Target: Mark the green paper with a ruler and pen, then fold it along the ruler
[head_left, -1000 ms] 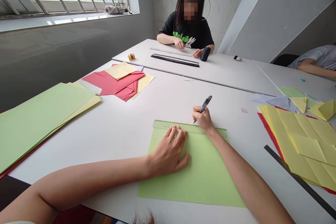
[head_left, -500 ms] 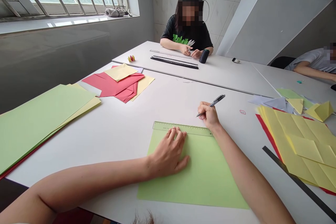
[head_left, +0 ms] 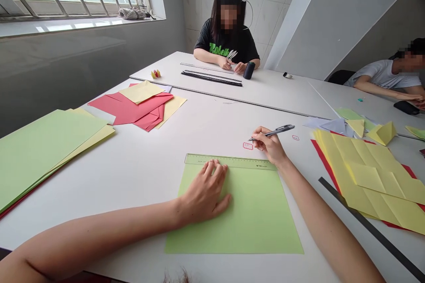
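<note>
We pinch a pen (head_left: 280,130) in the fingers of our right hand (head_left: 270,146), its tip just past the ruler's far edge, near a small red mark (head_left: 247,145); whether it touches the table (head_left: 139,185) we cannot tell. Our left hand (head_left: 204,192) lies flat, fingertips on the clear ruler (head_left: 242,162), fingers close together, thumb spread apart. The ruler lies along the far edge of a green sheet (head_left: 255,212) in front of us. Further out, we have folded yellow sheets (head_left: 375,172) and a black strip (head_left: 368,227) on our right, stacked green paper (head_left: 56,146) on our left, and a person in a black shirt (head_left: 226,44) across from us.
</note>
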Action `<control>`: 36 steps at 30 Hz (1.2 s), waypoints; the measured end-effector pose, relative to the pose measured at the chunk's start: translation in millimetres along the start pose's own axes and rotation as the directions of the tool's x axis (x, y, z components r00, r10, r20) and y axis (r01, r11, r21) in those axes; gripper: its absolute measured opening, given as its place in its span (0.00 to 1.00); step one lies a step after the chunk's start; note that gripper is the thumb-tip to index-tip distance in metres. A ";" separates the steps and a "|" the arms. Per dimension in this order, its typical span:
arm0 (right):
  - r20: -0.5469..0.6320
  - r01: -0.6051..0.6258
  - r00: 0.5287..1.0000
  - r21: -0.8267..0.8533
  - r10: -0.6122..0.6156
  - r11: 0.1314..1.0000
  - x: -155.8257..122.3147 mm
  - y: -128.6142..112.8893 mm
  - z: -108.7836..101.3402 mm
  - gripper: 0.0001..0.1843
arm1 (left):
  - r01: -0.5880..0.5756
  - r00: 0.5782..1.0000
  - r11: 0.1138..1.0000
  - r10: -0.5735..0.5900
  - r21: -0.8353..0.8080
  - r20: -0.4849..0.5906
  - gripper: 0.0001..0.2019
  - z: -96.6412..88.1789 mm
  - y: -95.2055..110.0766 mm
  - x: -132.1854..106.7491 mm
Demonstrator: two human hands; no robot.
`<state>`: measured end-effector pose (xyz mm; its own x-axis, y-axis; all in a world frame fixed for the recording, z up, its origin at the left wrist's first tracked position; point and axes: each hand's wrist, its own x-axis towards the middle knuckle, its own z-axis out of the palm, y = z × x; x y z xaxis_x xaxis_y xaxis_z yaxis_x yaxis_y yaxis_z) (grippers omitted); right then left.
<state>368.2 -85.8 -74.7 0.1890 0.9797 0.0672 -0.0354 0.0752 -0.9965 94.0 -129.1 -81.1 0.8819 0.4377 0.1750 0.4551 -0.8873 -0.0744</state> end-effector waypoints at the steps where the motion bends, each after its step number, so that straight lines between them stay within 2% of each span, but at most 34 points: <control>1: -0.006 0.009 1.000 -0.002 -0.009 1.000 -0.6 -0.1 -2.1 0.05 | 0.002 1.000 1.000 -0.002 -0.003 -0.001 0.32 0.2 -0.1 -0.1; 5: -0.072 0.053 0.996 -0.018 -0.054 0.998 -3.2 4.2 -9.5 0.02 | 0.007 1.000 1.000 -0.007 -0.003 -0.006 0.32 0.5 -0.3 -0.4; 8: -0.102 0.087 0.990 -0.056 -0.093 0.995 -6.4 11.5 -9.5 0.08 | 0.008 1.000 1.000 -0.008 -0.007 -0.009 0.31 0.2 -0.2 -0.3; 11: -0.099 0.093 0.990 -0.108 -0.104 0.990 -9.8 18.3 -5.7 0.11 | 0.004 1.000 1.000 -0.004 -0.011 -0.005 0.32 0.3 0.1 -0.3; 19: -0.107 0.085 0.989 -0.182 -0.106 0.980 -10.8 28.0 -3.1 0.10 | 0.010 1.000 0.999 -0.012 -0.047 -0.028 0.31 2.7 -0.4 -1.0; 26: -0.127 0.088 0.985 -0.207 -0.116 0.974 -10.9 29.3 -4.7 0.11 | 0.004 1.000 1.000 -0.004 -0.020 -0.004 0.32 -0.2 -0.4 0.6; 36: -0.163 0.083 0.977 -0.309 -0.139 0.947 -12.4 30.3 -4.1 0.11 | 0.018 1.000 0.999 -0.019 -0.040 -0.025 0.31 0.7 -0.4 0.4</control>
<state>368.7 -96.4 -105.9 0.3493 0.9162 0.1963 0.2855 0.0954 -0.9536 94.3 -128.5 -81.7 0.8699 0.4506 0.2005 0.4654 -0.8845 -0.0319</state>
